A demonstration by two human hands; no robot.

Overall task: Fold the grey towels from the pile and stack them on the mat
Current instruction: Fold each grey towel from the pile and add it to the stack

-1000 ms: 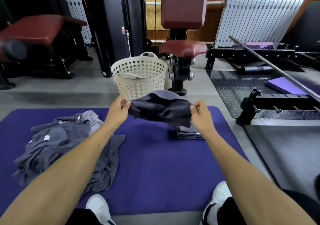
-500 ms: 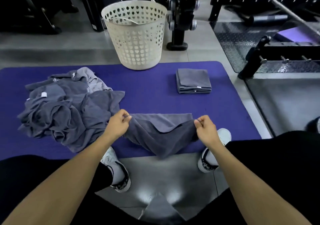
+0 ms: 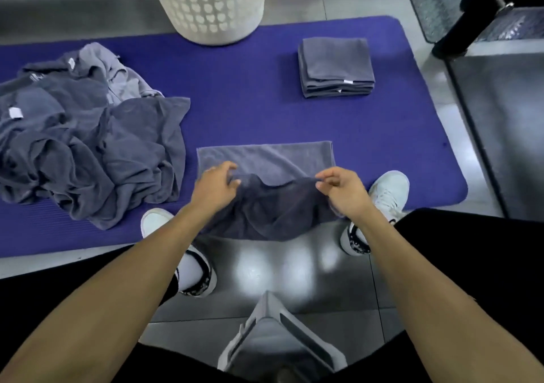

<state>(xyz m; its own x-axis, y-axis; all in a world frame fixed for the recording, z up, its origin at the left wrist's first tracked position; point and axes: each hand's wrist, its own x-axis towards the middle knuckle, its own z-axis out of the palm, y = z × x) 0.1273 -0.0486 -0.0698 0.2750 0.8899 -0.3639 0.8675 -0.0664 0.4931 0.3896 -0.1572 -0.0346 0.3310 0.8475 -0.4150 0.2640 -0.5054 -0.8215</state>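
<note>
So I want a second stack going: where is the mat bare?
Bare mat lies between the pile and folded stack, and right of the towel both hands are folding. The left end is crowded.

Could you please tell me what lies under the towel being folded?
The far half of the towel lies on the purple mat; its near half hangs from both hands, hiding what is beneath.

The laundry basket (image 3: 212, 5) loses its top to the upper edge, the towel pile (image 3: 82, 141) and purple mat (image 3: 265, 111) run off the left side, and the held towel's (image 3: 265, 206) near corners vanish beneath both hands.
</note>
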